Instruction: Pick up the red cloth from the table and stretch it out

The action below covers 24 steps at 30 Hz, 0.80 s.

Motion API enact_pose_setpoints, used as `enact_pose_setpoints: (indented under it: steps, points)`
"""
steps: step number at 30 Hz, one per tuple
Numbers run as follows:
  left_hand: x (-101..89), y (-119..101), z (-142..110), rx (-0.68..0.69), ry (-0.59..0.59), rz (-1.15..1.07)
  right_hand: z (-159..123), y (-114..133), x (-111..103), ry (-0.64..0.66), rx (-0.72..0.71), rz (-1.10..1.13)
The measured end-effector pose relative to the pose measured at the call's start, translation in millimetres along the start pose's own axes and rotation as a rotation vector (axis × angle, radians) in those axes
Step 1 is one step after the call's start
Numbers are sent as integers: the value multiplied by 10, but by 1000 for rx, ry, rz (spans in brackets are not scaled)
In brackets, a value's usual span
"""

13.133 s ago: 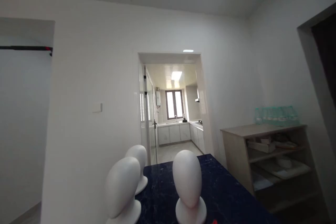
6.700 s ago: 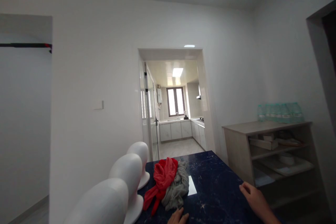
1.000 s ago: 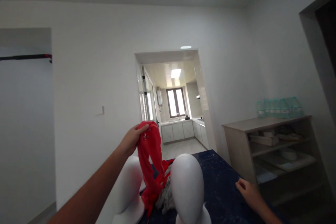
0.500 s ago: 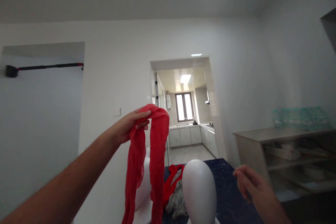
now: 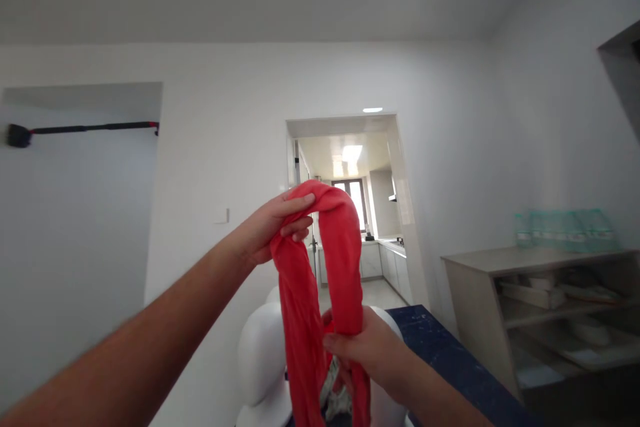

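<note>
A long red scarf [image 5: 345, 260] hangs in a loop in front of me. My left hand [image 5: 270, 230] pinches its top at chest height. My right hand [image 5: 370, 350] grips the right strand lower down. Behind the scarf stand white foam mannequin heads [image 5: 260, 347] on a dark blue marbled table [image 5: 450, 363]. A grey cloth [image 5: 334, 392] shows between the strands, mostly hidden by the scarf and my right hand.
A wooden shelf unit [image 5: 545, 307] with stacked items stands at the right wall, with green-wrapped bottles [image 5: 565, 230] on top. A doorway [image 5: 350, 213] ahead opens to a kitchen. A black and red rod [image 5: 85, 128] spans a recess at the left.
My left hand lifted the red scarf off the table and raised it. My right hand came up from the table and took hold of the right strand.
</note>
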<state>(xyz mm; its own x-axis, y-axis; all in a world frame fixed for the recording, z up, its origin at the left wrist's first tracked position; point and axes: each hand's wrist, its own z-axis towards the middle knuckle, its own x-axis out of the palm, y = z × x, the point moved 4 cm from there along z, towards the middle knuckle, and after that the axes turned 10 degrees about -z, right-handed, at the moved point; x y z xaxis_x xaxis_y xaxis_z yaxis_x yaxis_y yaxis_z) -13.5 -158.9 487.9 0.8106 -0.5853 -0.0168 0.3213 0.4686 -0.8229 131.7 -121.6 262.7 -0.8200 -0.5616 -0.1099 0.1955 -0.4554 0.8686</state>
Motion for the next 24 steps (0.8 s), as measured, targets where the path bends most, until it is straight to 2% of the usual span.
enact_pose_setpoints:
  steps: [2,4,8,10,13,16,19,21,24]
  points:
    - [-55,-136,44,50,-11,-18,-55,24,-60,169,53,22]
    - [-145,-248,87,83,-24,-31,-125,99,-161,279,62,30]
    - [-239,-342,166,117,-43,-39,-166,194,-296,317,134,-3]
    - [-197,-317,201,125,-52,-42,-142,143,-209,409,181,-14]
    - [-57,-217,258,124,-29,-49,-70,-39,59,505,217,-67]
    - [57,-111,327,113,19,-55,11,-181,331,454,143,-83]
    - [36,-83,371,114,-4,-41,17,-223,451,449,89,-12]
    - [-42,-106,368,118,-48,-37,-4,-242,377,400,144,-2]
    - [-184,-154,333,121,-104,-81,-74,-234,122,246,200,-18]
